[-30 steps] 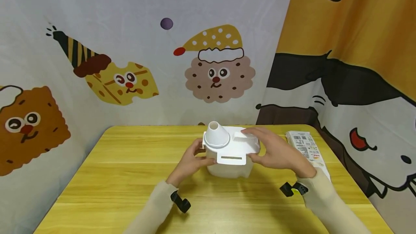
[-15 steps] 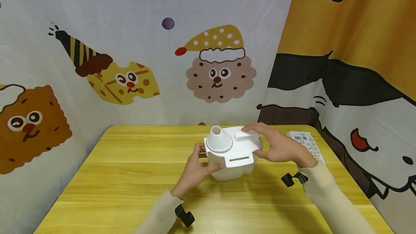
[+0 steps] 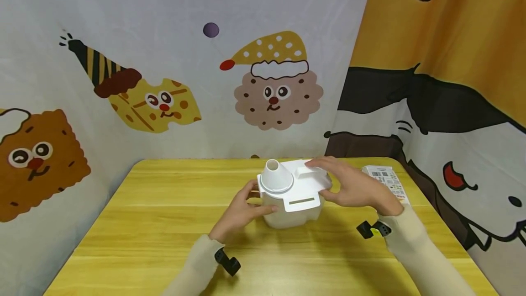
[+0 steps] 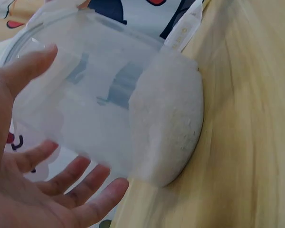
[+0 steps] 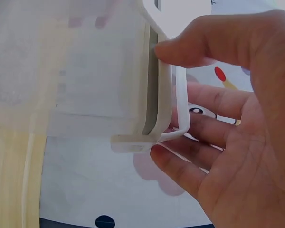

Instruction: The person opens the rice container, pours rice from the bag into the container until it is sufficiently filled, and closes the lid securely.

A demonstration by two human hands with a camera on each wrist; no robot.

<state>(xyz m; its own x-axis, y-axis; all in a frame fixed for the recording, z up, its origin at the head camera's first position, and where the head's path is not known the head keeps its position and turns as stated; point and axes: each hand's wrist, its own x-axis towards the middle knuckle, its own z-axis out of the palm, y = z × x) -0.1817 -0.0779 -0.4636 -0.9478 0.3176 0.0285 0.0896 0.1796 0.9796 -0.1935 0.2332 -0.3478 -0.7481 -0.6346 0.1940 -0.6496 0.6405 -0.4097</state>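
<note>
A translucent plastic storage container (image 3: 289,219) stands on the table, its white lid (image 3: 309,188) bearing a cone-shaped spout (image 3: 276,179) and a slotted front tab (image 3: 302,202). Pale, granular contents (image 4: 168,111) fill its bottom, as the left wrist view shows. My left hand (image 3: 239,212) spans the container's left side with fairly straight, spread fingers, thumb toward the front and fingertips at the rear. With thumb at the front edge and fingers over the top, my right hand (image 3: 354,185) grips the lid's right end. In the right wrist view a white loop latch (image 5: 181,102) shows beside the fingers.
A white printed packet (image 3: 386,179) lies at the table's right rear, partly behind my right arm. The wooden table (image 3: 172,223) meets a cartoon-print curtain (image 3: 172,13) at its back edge. Black cameras are strapped to both wrists.
Over the second the container has turned slightly, its front tab swinging right. Since half a second ago my left hand has drawn a little to the left; the right hand stays nearly still.
</note>
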